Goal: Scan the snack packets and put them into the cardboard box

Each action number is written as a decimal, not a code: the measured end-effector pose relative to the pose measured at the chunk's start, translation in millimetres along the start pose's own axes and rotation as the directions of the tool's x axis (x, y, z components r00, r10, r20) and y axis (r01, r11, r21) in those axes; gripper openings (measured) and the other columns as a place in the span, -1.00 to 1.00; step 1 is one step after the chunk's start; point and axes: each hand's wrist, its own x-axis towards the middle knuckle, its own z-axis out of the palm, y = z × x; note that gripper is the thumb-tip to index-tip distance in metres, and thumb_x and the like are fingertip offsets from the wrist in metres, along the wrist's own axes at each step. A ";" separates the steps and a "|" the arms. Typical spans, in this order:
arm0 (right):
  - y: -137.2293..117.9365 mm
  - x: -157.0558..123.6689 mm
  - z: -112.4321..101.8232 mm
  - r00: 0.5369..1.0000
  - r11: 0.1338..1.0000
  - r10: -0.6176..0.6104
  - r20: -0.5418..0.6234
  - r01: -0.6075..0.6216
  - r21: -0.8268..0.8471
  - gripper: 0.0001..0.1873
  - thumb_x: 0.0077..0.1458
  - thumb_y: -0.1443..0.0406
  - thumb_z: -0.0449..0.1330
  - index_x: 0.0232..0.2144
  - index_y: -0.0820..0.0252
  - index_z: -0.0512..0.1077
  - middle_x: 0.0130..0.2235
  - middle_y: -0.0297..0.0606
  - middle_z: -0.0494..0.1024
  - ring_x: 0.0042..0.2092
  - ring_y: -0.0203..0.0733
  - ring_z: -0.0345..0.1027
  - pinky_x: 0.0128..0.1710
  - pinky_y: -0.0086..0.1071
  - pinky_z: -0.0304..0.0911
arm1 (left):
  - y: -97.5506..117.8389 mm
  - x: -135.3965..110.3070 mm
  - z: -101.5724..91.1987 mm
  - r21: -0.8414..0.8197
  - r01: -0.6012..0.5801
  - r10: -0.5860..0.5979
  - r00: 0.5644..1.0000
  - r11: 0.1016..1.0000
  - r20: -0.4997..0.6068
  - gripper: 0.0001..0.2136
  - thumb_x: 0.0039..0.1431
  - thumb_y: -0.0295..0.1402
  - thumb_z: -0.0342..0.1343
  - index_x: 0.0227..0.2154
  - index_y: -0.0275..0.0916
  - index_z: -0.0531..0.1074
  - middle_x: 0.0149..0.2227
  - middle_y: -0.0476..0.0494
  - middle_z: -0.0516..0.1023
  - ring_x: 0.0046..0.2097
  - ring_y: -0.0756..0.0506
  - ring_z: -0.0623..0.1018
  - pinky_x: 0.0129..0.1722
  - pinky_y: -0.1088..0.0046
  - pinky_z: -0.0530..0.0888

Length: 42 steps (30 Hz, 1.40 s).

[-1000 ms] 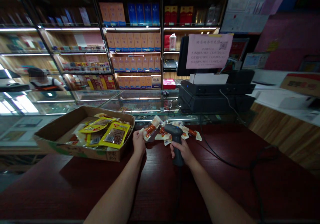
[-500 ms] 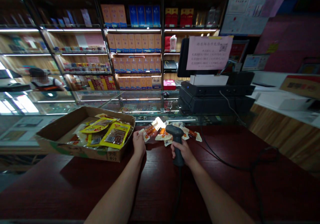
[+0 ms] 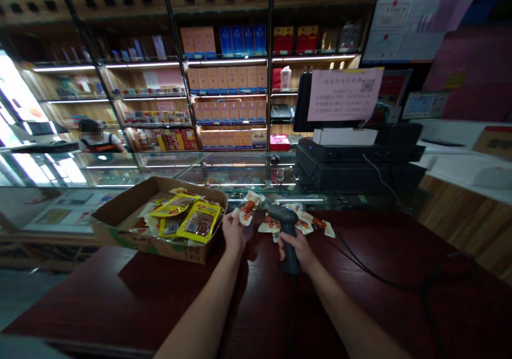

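Between the fingers of my left hand [image 3: 234,233] is a clear-and-white snack packet [image 3: 249,207] with reddish-brown food inside, raised above the counter. My right hand [image 3: 298,248] is wrapped around the handle of a dark barcode scanner [image 3: 285,217], whose head points forward and left. Behind the scanner lie several similar snack packets [image 3: 320,224], partly hidden by it. Left of my left hand stands an open cardboard box [image 3: 120,236] with yellow snack packets [image 3: 200,221] and some paler ones in it.
The dark red wooden counter [image 3: 180,300] carries a black cable on its right. A glass display case [image 3: 248,175] borders its far side. A monitor with a pink paper notice [image 3: 344,95] stands on black equipment [image 3: 360,161]. A person [image 3: 100,141] is at the far left.
My left hand has tilted the snack packet more upright, and the bright light on it is gone. The view has shifted, moving everything slightly right and down. My right hand keeps its grip.
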 end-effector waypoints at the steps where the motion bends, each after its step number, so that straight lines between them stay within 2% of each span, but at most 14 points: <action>1: -3.4 3.0 6.3 1.000 1.000 0.005 0.023 -0.005 0.000 -0.70 -0.15 0.16 0.25 -0.45 0.21 0.26 -0.64 -0.45 0.38 -0.72 -0.36 0.23 -0.74 -0.48 0.21 | 7.4 1.7 3.5 -0.030 -0.027 0.027 1.000 0.999 -0.014 -0.70 -0.13 -0.21 0.21 -0.43 -0.25 0.23 -0.47 0.03 0.39 -0.44 0.05 0.45 -0.38 0.48 0.39; 6: -21.1 23.5 45.5 0.989 1.000 -0.014 0.148 0.015 -0.007 -0.61 -0.14 0.19 0.25 -0.24 0.21 0.27 -0.63 -0.48 0.39 -0.71 -0.35 0.24 -0.74 -0.49 0.20 | 49.7 26.8 10.8 -0.059 -0.188 0.179 0.974 0.980 -0.138 -0.72 -0.07 -0.24 0.19 -0.42 -0.24 0.20 -0.48 0.08 0.32 -0.47 0.09 0.40 -0.37 0.50 0.36; 11: -24.8 38.0 78.8 0.972 0.999 -0.034 0.231 0.041 -0.026 -0.60 -0.13 0.20 0.24 -0.22 0.22 0.28 -0.62 -0.48 0.39 -0.71 -0.35 0.25 -0.74 -0.48 0.22 | 88.4 53.5 4.9 0.059 -0.229 0.236 0.930 0.972 -0.282 -0.85 -0.03 -0.47 0.09 -0.36 -0.26 0.26 -0.41 0.03 0.35 -0.40 0.09 0.41 -0.30 0.50 0.38; 14: -22.8 40.8 88.9 0.968 0.999 -0.021 0.248 0.032 -0.037 -0.58 -0.14 0.19 0.24 -0.22 0.24 0.28 -0.63 -0.49 0.39 -0.71 -0.34 0.25 -0.75 -0.48 0.22 | 99.6 61.7 -2.0 0.131 -0.266 0.293 0.912 0.955 -0.286 -0.80 -0.01 -0.53 0.04 -0.28 -0.25 0.29 -0.31 -0.04 0.38 -0.28 0.06 0.44 -0.17 0.48 0.37; 17: -20.6 39.5 91.6 0.966 0.999 -0.007 0.257 0.019 -0.043 -0.56 -0.15 0.18 0.25 -0.21 0.24 0.28 -0.64 -0.49 0.38 -0.72 -0.34 0.24 -0.76 -0.48 0.21 | 99.5 64.2 -8.7 0.194 -0.292 0.336 0.905 0.936 -0.261 -0.78 0.00 -0.53 0.02 -0.24 -0.25 0.30 -0.22 -0.09 0.39 -0.13 0.02 0.43 -0.04 0.44 0.32; 24: -13.3 27.3 74.4 0.984 1.000 0.002 0.180 -0.001 -0.007 -0.59 -0.14 0.21 0.26 -0.22 0.22 0.28 -0.63 -0.49 0.39 -0.71 -0.37 0.24 -0.73 -0.51 0.22 | 77.2 42.1 -6.8 0.213 -0.314 0.349 0.926 0.925 -0.147 -0.76 0.01 -0.51 0.03 -0.20 -0.26 0.31 -0.12 -0.17 0.41 -0.02 -0.03 0.42 0.05 0.38 0.28; 28: -7.9 18.9 49.0 0.994 1.000 0.025 0.109 -0.026 0.008 -0.58 -0.15 0.19 0.27 -0.21 0.21 0.29 -0.63 -0.49 0.39 -0.71 -0.37 0.24 -0.72 -0.50 0.23 | 44.9 20.8 0.7 0.196 -0.266 0.269 0.963 0.944 0.011 -0.75 0.01 -0.52 0.04 -0.20 -0.25 0.32 -0.09 -0.19 0.43 0.01 -0.05 0.43 0.07 0.34 0.27; 31: -6.6 11.9 24.4 0.999 1.000 0.006 0.042 -0.006 0.006 -0.63 -0.15 0.18 0.27 -0.29 0.20 0.29 -0.63 -0.48 0.40 -0.71 -0.36 0.24 -0.73 -0.48 0.23 | 12.3 8.4 6.6 0.327 -0.195 0.166 0.979 0.924 0.116 -0.77 -0.02 -0.47 0.07 -0.23 -0.26 0.35 -0.14 -0.22 0.46 -0.04 -0.09 0.46 0.04 0.29 0.30; 34: -6.8 5.6 -0.8 0.998 0.999 -0.044 -0.043 0.043 -0.005 -0.71 -0.17 0.18 0.26 -0.44 0.21 0.27 -0.65 -0.46 0.38 -0.73 -0.36 0.22 -0.76 -0.47 0.21 | -19.5 -0.6 12.7 0.569 -0.186 0.093 0.978 0.801 0.188 -0.81 -0.05 -0.39 0.12 -0.31 -0.29 0.39 -0.21 -0.25 0.48 -0.08 -0.16 0.47 0.01 0.21 0.31; 37: -5.6 1.4 -21.1 0.989 0.997 -0.080 -0.128 0.081 0.004 -0.72 -0.17 0.18 0.26 -0.50 0.20 0.26 -0.67 -0.46 0.36 -0.73 -0.36 0.21 -0.75 -0.47 0.21 | -43.9 -9.8 17.3 0.761 -0.262 0.098 0.962 0.594 0.255 -0.80 -0.05 -0.30 0.13 -0.36 -0.31 0.39 -0.11 -0.37 0.45 0.04 -0.24 0.39 0.06 0.18 0.24; 40: -2.9 0.6 -31.8 0.981 0.996 -0.084 -0.172 0.088 0.014 -0.72 -0.18 0.18 0.26 -0.50 0.20 0.26 -0.66 -0.45 0.37 -0.73 -0.36 0.21 -0.76 -0.46 0.22 | -57.1 -19.2 18.6 0.858 -0.344 0.045 0.934 0.381 0.354 -0.76 -0.09 -0.24 0.17 -0.40 -0.30 0.38 0.01 -0.47 0.37 0.15 -0.32 0.26 0.12 0.08 0.10; 42: -1.2 2.0 -33.4 0.982 0.997 -0.077 -0.170 0.079 0.007 -0.72 -0.17 0.18 0.26 -0.51 0.20 0.25 -0.65 -0.44 0.38 -0.74 -0.37 0.20 -0.77 -0.47 0.21 | -59.6 -23.0 17.7 0.877 -0.384 0.001 0.916 0.290 0.401 -0.77 -0.12 -0.23 0.20 -0.44 -0.28 0.37 -0.03 -0.45 0.40 0.14 -0.35 0.26 0.13 0.01 0.03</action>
